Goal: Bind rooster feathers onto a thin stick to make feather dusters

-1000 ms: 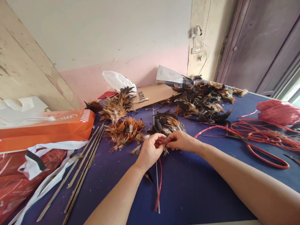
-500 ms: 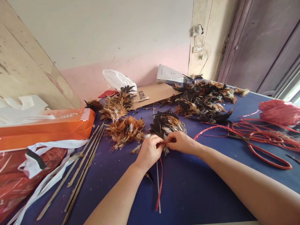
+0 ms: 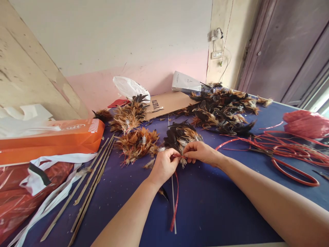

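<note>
In front of me a bundle of black and brown feathers (image 3: 177, 133) lies on the blue table, pale quill ends towards me. Red plastic string (image 3: 175, 209) is wound about those quills, and a loose tail of it hangs down over the table. My left hand (image 3: 164, 164) is closed in a pinch on the string at the left of the quills. From the right, my right hand (image 3: 202, 153) pinches at the same place, fingers curled together; its fingertips partly hide the string there. Two brown feather bunches (image 3: 138, 145) (image 3: 128, 116) lie just left of the bundle.
A big feather heap (image 3: 226, 109) lies back right beside flat cardboard (image 3: 172, 103). On the right are a pink twine ball (image 3: 307, 125), tangled red strands and orange-handled scissors (image 3: 295, 171). Thin sticks (image 3: 89, 188) and an orange bag (image 3: 51, 140) lie left.
My right hand has drawn slightly right and up from the left, showing more of the red string and quills between them. The left hand has barely moved.
</note>
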`<act>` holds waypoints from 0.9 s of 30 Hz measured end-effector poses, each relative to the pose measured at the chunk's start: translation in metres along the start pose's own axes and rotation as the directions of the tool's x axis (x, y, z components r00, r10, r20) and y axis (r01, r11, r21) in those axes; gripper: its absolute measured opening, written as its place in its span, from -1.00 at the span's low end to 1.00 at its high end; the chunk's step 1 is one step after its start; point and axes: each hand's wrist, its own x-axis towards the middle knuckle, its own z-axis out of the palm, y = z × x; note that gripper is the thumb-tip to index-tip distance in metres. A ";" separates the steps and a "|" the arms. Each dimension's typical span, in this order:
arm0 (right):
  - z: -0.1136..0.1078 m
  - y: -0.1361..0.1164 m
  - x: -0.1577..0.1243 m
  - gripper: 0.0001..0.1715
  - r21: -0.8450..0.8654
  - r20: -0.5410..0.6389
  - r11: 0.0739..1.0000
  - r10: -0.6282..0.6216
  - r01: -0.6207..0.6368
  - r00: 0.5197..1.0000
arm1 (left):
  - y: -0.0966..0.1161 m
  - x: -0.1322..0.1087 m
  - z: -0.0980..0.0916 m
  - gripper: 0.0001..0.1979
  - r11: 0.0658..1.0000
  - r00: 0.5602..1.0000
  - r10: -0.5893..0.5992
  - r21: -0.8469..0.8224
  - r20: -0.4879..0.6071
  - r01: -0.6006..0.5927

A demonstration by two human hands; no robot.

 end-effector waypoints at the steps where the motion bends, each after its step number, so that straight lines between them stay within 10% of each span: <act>1: 0.000 0.000 0.000 -0.81 -0.010 0.012 1.000 -0.003 0.003 1.000 | 0.000 0.000 0.000 -0.90 1.000 1.000 -0.005 -0.001 -0.002 0.005; 20: 0.018 0.002 -0.004 -0.95 -0.543 -0.160 0.817 -0.329 0.195 0.931 | 0.000 0.001 -0.001 -0.88 0.995 0.997 -0.053 -0.076 0.051 0.057; 27: 0.016 0.007 -0.002 -0.92 -0.254 -0.051 0.959 -0.145 0.128 0.988 | -0.002 0.001 -0.001 -0.90 0.999 0.999 -0.033 -0.039 -0.023 0.032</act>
